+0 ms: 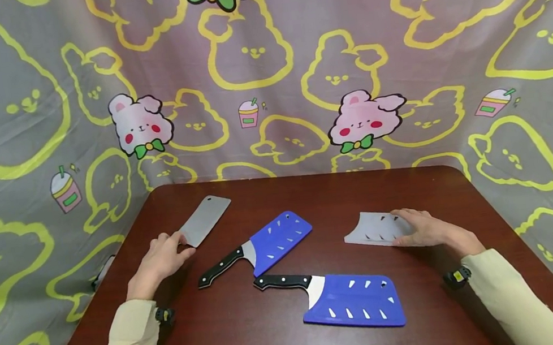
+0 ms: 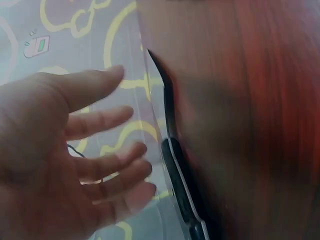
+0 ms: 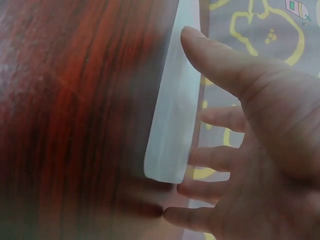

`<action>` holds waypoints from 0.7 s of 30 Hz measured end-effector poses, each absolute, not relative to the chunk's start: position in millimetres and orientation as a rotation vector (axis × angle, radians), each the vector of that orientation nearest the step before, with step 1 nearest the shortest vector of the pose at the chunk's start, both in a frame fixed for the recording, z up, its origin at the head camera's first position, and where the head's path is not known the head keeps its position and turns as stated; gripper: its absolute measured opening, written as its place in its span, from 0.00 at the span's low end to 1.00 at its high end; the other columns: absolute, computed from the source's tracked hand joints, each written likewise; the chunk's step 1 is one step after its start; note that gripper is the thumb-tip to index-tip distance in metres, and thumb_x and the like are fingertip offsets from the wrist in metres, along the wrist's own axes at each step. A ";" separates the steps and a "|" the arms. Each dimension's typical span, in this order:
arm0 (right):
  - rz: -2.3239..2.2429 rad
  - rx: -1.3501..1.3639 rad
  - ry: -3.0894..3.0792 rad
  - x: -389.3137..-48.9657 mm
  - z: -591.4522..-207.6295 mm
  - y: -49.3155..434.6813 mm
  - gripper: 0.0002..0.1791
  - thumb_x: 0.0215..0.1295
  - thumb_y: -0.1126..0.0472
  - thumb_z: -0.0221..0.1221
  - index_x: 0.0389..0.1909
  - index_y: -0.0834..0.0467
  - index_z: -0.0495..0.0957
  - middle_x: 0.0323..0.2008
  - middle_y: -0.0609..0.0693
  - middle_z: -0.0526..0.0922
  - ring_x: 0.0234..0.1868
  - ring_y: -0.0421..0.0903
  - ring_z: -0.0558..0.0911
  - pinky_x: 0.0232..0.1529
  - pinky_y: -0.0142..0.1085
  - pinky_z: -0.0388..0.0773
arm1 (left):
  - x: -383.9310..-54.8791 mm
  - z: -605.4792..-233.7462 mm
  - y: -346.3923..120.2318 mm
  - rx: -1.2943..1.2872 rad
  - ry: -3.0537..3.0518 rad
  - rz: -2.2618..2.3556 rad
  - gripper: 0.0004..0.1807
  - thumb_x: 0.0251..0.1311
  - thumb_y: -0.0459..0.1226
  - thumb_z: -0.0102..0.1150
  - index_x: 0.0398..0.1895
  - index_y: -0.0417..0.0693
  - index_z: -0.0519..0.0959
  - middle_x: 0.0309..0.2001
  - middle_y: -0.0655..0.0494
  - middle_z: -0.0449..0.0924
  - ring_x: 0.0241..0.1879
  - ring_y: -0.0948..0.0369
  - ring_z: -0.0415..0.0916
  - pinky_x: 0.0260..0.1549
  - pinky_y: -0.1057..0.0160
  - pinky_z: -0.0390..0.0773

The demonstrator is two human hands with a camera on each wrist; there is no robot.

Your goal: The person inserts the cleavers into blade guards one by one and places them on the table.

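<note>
Toward the far left lies a cleaver with a bare grey blade. My left hand is over its handle end, hiding the handle in the head view. In the left wrist view the black handle shows beside my spread, slightly bent fingers. On the right a pale grey blade sheath with slots lies flat. My right hand spans its right end, thumb at the near edge and fingers at the far edge. In the right wrist view those fingers are nearly straight, and the thumb overlaps the sheath.
Between the hands lies a black-handled cleaver in a slotted blue sheath, angled. Another sheathed cleaver lies closer to me, its handle end near the first one's blade. The brown table meets a patterned curtain at the back and sides.
</note>
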State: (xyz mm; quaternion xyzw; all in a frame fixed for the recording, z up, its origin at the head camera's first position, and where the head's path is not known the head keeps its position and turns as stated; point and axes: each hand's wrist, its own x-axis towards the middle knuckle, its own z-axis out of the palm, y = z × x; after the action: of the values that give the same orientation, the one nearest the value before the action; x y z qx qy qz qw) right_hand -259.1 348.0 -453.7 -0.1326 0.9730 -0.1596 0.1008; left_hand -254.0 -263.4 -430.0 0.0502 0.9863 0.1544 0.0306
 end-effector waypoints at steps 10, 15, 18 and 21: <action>-0.456 -0.341 2.858 -258.8 -456.2 348.3 0.49 0.51 0.40 0.70 0.69 0.59 0.62 0.61 0.68 0.67 0.57 0.66 0.67 0.52 0.64 0.69 | -251.6 -434.4 -272.5 0.003 2.962 0.456 0.33 0.63 0.46 0.63 0.63 0.35 0.63 0.56 0.26 0.61 0.54 0.34 0.59 0.47 0.35 0.69; -0.443 -0.331 2.862 -258.4 -455.8 349.2 0.50 0.50 0.39 0.71 0.69 0.58 0.62 0.60 0.67 0.68 0.56 0.66 0.67 0.51 0.63 0.70 | -252.1 -433.6 -271.4 -0.005 2.955 0.457 0.35 0.62 0.45 0.64 0.64 0.34 0.62 0.57 0.25 0.60 0.55 0.33 0.58 0.47 0.34 0.69; -0.436 -0.343 2.866 -258.8 -455.2 349.2 0.50 0.49 0.39 0.71 0.69 0.59 0.62 0.60 0.68 0.68 0.56 0.67 0.67 0.50 0.63 0.70 | -251.8 -432.8 -271.3 -0.011 2.952 0.452 0.35 0.62 0.45 0.64 0.64 0.34 0.62 0.57 0.25 0.60 0.55 0.33 0.58 0.47 0.35 0.69; -0.433 -0.344 2.870 -259.0 -454.1 348.6 0.50 0.49 0.38 0.71 0.68 0.58 0.63 0.60 0.68 0.68 0.57 0.67 0.67 0.51 0.64 0.70 | -252.0 -432.6 -270.8 -0.016 2.952 0.444 0.35 0.62 0.45 0.64 0.64 0.34 0.61 0.57 0.24 0.60 0.55 0.33 0.57 0.47 0.34 0.69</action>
State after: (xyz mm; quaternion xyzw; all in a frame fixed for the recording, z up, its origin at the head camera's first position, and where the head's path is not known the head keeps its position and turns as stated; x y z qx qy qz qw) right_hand -259.0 348.6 -454.1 -0.1169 0.9761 -0.1472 0.1091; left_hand -252.0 -270.8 -432.6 -0.0053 0.9858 0.1484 0.0780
